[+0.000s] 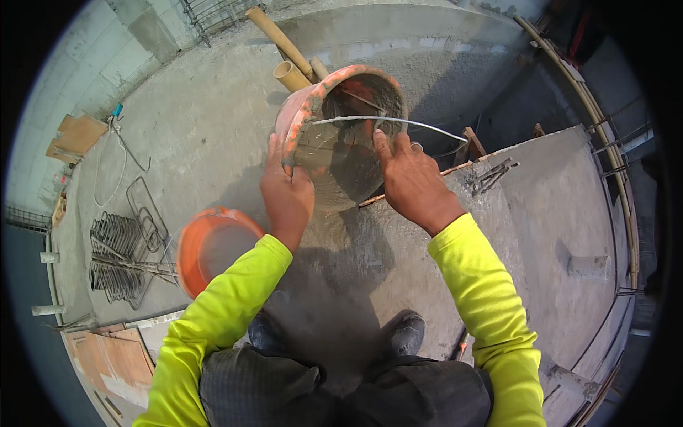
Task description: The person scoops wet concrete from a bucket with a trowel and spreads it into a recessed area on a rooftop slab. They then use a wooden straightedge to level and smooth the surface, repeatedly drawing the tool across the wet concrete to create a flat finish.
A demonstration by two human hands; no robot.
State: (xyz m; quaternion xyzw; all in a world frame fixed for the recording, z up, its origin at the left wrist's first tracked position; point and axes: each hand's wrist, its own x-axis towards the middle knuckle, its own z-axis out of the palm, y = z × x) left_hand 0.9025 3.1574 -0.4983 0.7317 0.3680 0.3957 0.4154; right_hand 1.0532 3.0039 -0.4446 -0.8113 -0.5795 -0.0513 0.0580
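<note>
A red-orange bucket [302, 117], smeared with grey mortar, is tilted so that its mouth faces me. Wet-looking grey material coats its inside, and a thin stick-like piece crosses the shadowed part. My left hand [287, 192] is closed on the left rim, thumb toward the mouth. On the opposite side my right hand [416, 178] is closed at the bucket's right edge, fingers bent; it hides that part of the rim. The wire handle [420, 125] arches over the mouth, just above the right fingers.
Another orange bucket [191, 257] stands at left, beside stacked bent rebar ties [114, 245]. Bamboo poles [281, 43] lie behind the tilted bucket. A slab edge [462, 167] with a drop lies at right, with short rods [494, 174] nearby. Plywood pieces [114, 363] lie lower left.
</note>
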